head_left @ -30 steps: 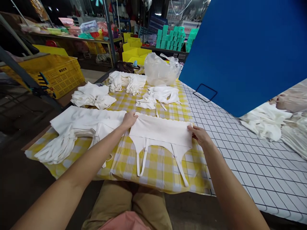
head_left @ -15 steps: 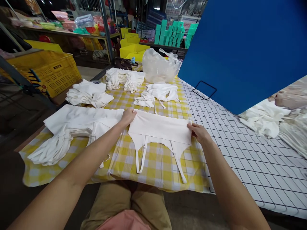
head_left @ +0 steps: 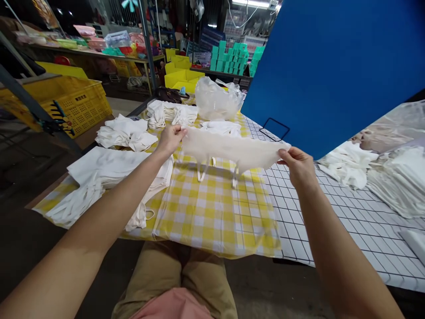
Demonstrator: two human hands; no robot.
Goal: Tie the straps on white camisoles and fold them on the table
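Observation:
A white strapped garment (head_left: 229,150), like a camisole or bra top, is stretched out in the air between my two hands. My left hand (head_left: 171,141) pinches its left upper corner, and my right hand (head_left: 297,165) pinches the right one. The straps dangle below it, slightly blurred. Beside my left forearm lies a flat stack of similar white garments (head_left: 106,164), straps spilling toward me. Behind the held piece, partly hidden by it, is another white garment (head_left: 222,127) on the yellow checked cloth (head_left: 202,212).
More white garments form a loose heap (head_left: 124,132) and a neat pile (head_left: 171,110) at the back left. A clear plastic bag (head_left: 217,99) stands behind. A large blue panel (head_left: 322,66) blocks the upper right. White piles (head_left: 398,177) lie right, and a yellow crate (head_left: 86,104) stands left.
Both hands have lifted the garment off the checked cloth, raising it up and away from me. My right hand has moved outward, stretching it wider.

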